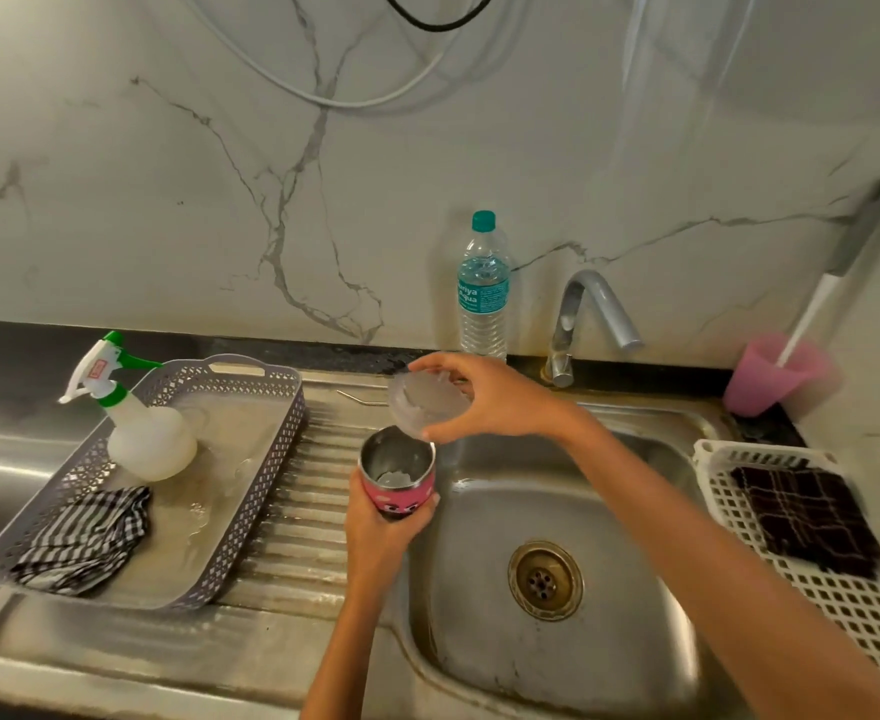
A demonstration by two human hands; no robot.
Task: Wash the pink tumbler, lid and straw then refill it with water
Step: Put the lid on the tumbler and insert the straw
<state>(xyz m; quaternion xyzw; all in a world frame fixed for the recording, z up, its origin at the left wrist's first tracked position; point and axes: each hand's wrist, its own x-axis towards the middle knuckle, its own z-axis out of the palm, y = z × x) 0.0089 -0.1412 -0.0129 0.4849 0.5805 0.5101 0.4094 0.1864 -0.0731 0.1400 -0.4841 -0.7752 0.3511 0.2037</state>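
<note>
under veined marble wall (168, 174), steel sink (479, 605), ribbed drainboard (297, 537), pink tumbler (401, 500)

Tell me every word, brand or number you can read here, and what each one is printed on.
"...riya Aqua": on the teal label of the water bottle; the first letters wrap out of sight, and the small print beside it is too small to read.
Small red sticker on the spray bottle head: too blurred to read.
Pink tumbler: only a picture shows, no readable words.
</note>
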